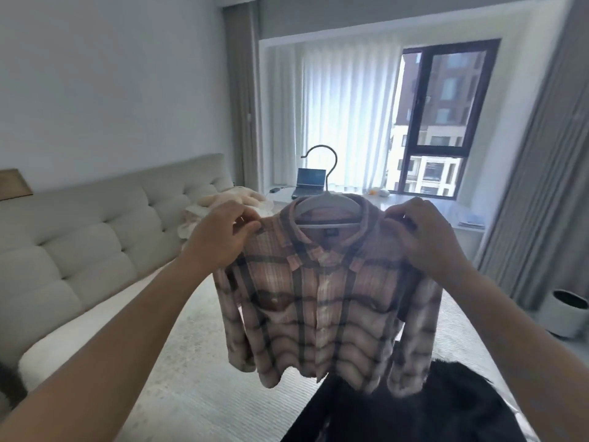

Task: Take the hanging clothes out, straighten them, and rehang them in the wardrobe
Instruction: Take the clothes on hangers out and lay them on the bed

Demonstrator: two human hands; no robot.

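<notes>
Right now a dark garment lies nearest on the bed; above it you hold up the plaid shirt on its hanger, left hand and right hand each pinching a shoulder. Laptop sits by the window.

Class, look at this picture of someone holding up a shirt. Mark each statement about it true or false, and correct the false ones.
1. Both hands pinch the plaid shirt at its shoulders: the left hand, the right hand. True.
2. The shirt is off its hanger. False: it hangs on a white hanger.
3. A dark garment lies on the bed below the shirt. True.
4. The laptop by the window is closed. False: its lid is up.
5. The hanger's hook rests on a rail. False: it sticks up free in the air.
</notes>
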